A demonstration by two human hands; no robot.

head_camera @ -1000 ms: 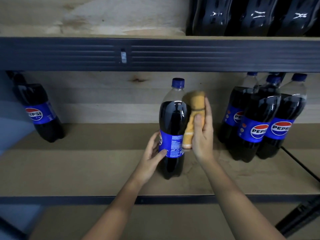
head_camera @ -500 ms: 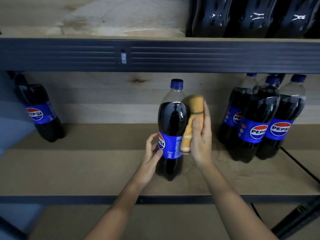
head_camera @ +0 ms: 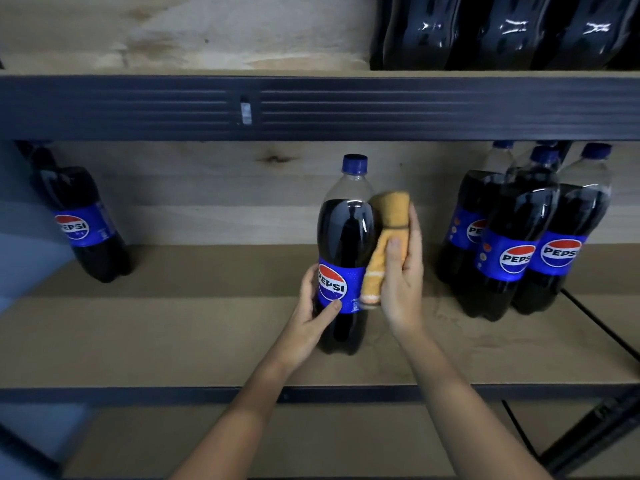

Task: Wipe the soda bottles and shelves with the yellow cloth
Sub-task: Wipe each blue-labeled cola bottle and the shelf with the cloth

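Mid-shelf, upright soda bottle (head_camera: 346, 244) steadied at its label by the left hand (head_camera: 313, 308); right hand (head_camera: 403, 271) grips the yellow cloth (head_camera: 382, 242) against its side. Bottle-wiping underway; next, probably turn the bottle to wipe its unwiped faces.

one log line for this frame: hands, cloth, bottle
left hand: grips centre bottle at label | right hand: presses yellow cloth on bottle's right side | bottle: upright on shelf | phase: wiping

Glossy plastic bottle (head_camera: 344, 244), soft yellow cloth (head_camera: 382, 244), matt, probably wooden shelf (head_camera: 173, 334).
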